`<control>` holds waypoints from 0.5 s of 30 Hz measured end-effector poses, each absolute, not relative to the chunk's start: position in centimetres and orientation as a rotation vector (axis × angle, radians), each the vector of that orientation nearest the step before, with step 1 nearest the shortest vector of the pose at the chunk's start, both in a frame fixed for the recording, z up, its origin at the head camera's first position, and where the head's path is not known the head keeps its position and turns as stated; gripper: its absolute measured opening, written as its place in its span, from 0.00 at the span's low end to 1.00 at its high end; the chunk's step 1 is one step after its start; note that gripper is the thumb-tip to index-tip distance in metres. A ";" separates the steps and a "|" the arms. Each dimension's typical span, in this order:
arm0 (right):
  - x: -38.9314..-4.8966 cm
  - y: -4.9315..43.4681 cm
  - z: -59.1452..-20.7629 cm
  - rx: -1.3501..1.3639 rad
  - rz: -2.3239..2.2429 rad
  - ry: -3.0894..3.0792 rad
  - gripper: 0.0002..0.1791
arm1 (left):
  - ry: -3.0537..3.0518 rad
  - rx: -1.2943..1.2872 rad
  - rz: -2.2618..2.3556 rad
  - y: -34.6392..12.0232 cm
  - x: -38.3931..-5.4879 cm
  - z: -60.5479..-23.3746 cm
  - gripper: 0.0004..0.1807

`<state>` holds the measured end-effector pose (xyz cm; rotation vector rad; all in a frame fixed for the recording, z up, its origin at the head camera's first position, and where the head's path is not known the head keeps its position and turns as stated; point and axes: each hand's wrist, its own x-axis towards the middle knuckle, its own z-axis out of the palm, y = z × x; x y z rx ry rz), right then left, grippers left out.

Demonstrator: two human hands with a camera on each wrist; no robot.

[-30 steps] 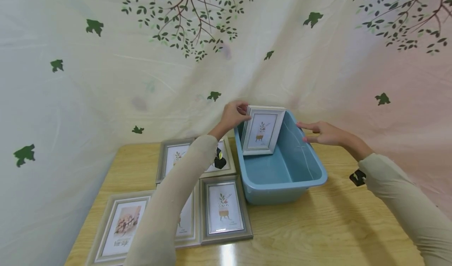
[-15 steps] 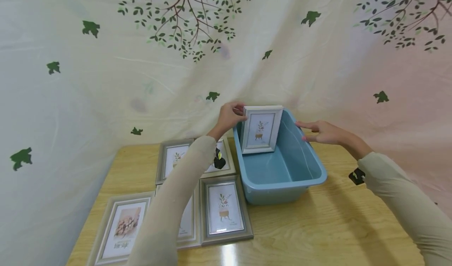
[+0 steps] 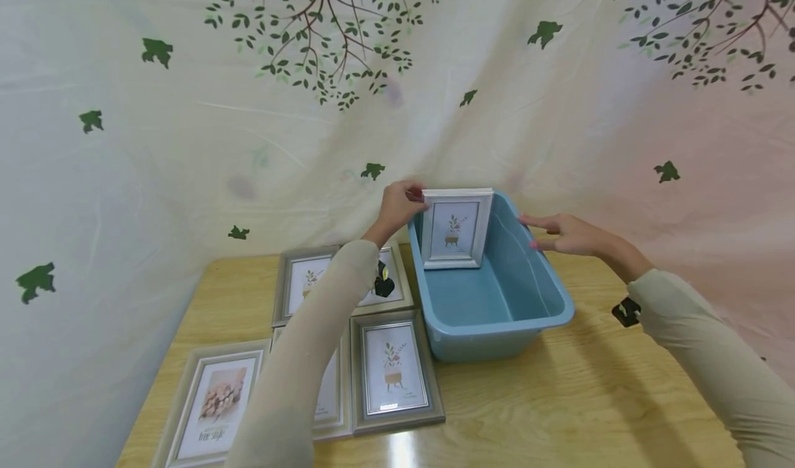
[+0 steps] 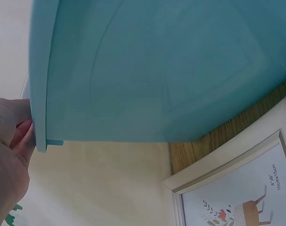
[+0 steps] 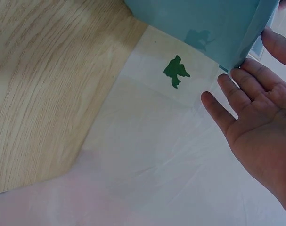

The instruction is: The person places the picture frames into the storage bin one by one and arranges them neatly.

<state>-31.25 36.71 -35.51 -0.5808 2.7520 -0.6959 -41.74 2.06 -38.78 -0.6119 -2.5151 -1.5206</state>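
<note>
A white picture frame [image 3: 455, 264] with a potted-plant print stands upright at the back of a blue plastic tub [image 3: 472, 329]. My left hand [image 3: 399, 206] pinches the frame's upper left corner above the tub's rim. In the left wrist view, the tub's side hides the frame and part of the left hand [image 4: 8, 150]. At the opposite rim is my right hand [image 3: 568, 235], its fingers extended. The right wrist view shows the right hand [image 5: 263, 110] palm up, with fingertips right at the tub's outer corner and the thumb by the rim.
Several picture frames lie flat left of the tub, including a grey one [image 3: 358, 368] against its side and a beige one [image 3: 189, 385] at the front left. The left forearm [image 3: 310, 344] covers part of them. A printed cloth [image 3: 298, 157] hangs behind the wooden table [image 3: 522, 413].
The white frame has shifted a little left in the tub and faces more squarely forward, with my left hand moving along with it. My right hand stays at the rim.
</note>
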 end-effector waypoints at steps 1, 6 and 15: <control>-31.2 36.7 -35.5 -0.583 -0.696 2.751 0.39 | -2.513 -0.612 -1.521 2.1 -41.7 -38.8 0.20; -31.3 36.8 -35.5 -0.586 -0.697 2.754 0.39 | -2.513 -0.628 -1.496 2.2 -41.6 -38.7 0.20; -31.5 37.0 -35.7 -0.610 -0.715 2.745 0.39 | -2.490 -0.586 -1.470 2.3 -41.6 -39.0 0.18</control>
